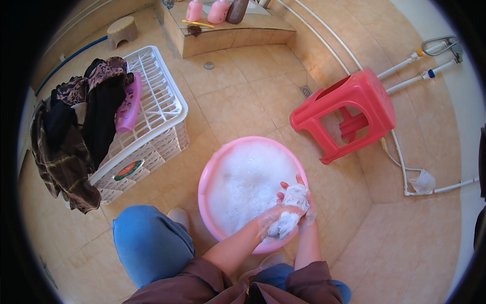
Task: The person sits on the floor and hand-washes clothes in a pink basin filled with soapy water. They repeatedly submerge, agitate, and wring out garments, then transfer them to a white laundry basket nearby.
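Note:
A wet white cloth (pixel 295 197) is bunched between my two hands over the right side of a pink plastic basin (pixel 204 190). My left hand (pixel 279 212) wraps across the middle of the cloth, and part of it hangs below the thumb side. Beneath and behind the bundle, my right hand (pixel 310 207) supports it with fingers partly spread. Suds cling to both hands and wrists. Thick white foam (pixel 246 186) fills the basin and hides whatever lies under it.
To the left, an upturned-looking white plastic basket (pixel 159 91) bears dark clothes (pixel 76 125) and a purple plastic piece (pixel 129 104). A red plastic stool (pixel 374 98) lies tipped at right, near white pipes (pixel 406 79). Pink bottles (pixel 218 11) stand on a tiled ledge (pixel 235 38).

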A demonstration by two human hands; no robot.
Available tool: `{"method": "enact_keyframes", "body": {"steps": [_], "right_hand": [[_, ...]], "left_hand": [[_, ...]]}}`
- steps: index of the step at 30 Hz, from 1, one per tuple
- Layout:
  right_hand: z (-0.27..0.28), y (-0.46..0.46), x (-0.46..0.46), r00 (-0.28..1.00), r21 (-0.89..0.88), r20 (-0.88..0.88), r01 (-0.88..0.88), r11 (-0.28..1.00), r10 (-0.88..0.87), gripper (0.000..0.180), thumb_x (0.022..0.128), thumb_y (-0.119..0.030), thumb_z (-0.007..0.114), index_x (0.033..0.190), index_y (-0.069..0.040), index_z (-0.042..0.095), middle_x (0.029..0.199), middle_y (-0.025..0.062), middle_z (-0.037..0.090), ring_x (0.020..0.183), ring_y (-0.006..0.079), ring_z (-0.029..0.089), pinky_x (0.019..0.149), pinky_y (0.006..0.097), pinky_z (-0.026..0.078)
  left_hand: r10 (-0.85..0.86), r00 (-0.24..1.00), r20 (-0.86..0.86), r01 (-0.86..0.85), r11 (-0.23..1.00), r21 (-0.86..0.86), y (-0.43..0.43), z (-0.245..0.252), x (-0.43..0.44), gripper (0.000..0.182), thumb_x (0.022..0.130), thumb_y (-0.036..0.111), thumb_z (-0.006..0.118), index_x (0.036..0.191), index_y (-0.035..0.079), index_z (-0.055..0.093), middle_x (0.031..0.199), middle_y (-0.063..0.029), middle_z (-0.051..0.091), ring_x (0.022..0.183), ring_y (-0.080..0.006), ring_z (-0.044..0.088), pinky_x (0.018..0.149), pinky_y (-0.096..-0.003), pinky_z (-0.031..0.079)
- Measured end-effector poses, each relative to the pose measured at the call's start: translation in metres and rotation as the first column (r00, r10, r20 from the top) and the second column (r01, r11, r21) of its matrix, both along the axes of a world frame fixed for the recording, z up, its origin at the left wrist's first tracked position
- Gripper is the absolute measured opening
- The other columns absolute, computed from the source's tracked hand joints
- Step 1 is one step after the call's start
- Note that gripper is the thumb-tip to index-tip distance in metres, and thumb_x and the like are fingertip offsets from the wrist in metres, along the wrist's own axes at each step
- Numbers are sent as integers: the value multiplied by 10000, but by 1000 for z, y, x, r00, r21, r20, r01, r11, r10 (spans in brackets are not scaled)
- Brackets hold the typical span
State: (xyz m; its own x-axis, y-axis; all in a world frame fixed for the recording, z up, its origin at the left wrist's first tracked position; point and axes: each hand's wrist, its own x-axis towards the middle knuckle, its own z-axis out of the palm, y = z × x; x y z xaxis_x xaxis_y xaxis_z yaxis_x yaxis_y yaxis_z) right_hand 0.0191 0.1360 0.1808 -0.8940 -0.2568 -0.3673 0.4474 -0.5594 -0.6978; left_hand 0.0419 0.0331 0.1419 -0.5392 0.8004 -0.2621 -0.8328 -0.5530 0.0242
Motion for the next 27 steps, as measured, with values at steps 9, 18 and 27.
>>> {"method": "enact_keyframes", "body": {"steps": [9, 18, 27], "right_hand": [[7, -1, -26, 928, 858, 126, -280, 432, 351, 155, 641, -70, 634, 777, -35, 567, 705, 80, 577, 672, 171, 572, 599, 306, 464], [-23, -15, -14, 949, 985, 172, -171, -25, 266, 220, 758, -250, 567, 853, -52, 547, 770, 72, 605, 675, 214, 571, 618, 343, 462], [-62, 22, 42, 959, 228, 238, -210, 951, 154, 563, 787, -316, 557, 1206, -16, 331, 1045, 92, 510, 901, 183, 530, 773, 305, 446]], "left_hand": [[-273, 732, -624, -403, 566, -719, 25, -9, 7, 415, 720, 251, 571, 1069, 54, 463, 1014, -112, 516, 933, -211, 508, 777, -317, 409], [-479, 725, -495, -301, 426, -853, 27, -30, 14, 415, 710, 207, 554, 1083, 47, 466, 970, -153, 546, 904, -250, 537, 760, -345, 426], [-176, 780, -601, -562, 224, -796, 1, -45, -33, 543, 603, 190, 696, 1051, 6, 451, 899, -141, 559, 808, -259, 551, 692, -338, 454]]}}
